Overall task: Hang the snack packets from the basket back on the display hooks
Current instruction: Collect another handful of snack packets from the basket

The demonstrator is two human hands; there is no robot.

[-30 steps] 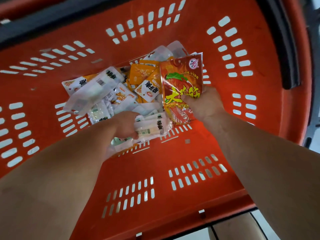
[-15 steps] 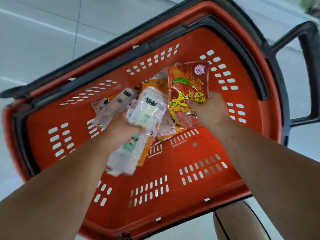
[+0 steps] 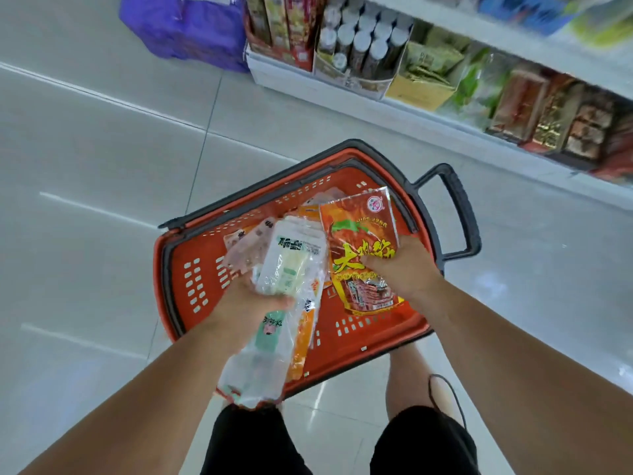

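An orange shopping basket [image 3: 178,289] with a black rim and handle stands on the floor below me. My left hand [image 3: 246,303] grips a bunch of clear and white snack packets [image 3: 287,265], with an orange one among them, held above the basket. My right hand [image 3: 397,269] grips a red snack packet [image 3: 359,234] with yellow lettering, upright over the basket's right half. A few packets still lie in the basket behind those in my hands. No display hooks are in view.
A low white store shelf [image 3: 445,121] runs along the upper right, stocked with boxes, bottles and bagged goods. A purple bag [image 3: 185,29] sits on the tiled floor at the top. My legs in black shorts [image 3: 253,440] stand just behind the basket.
Both hands have lifted their packets up out of the basket. The view has pulled back and up, so the whole basket, floor and shelf now show.
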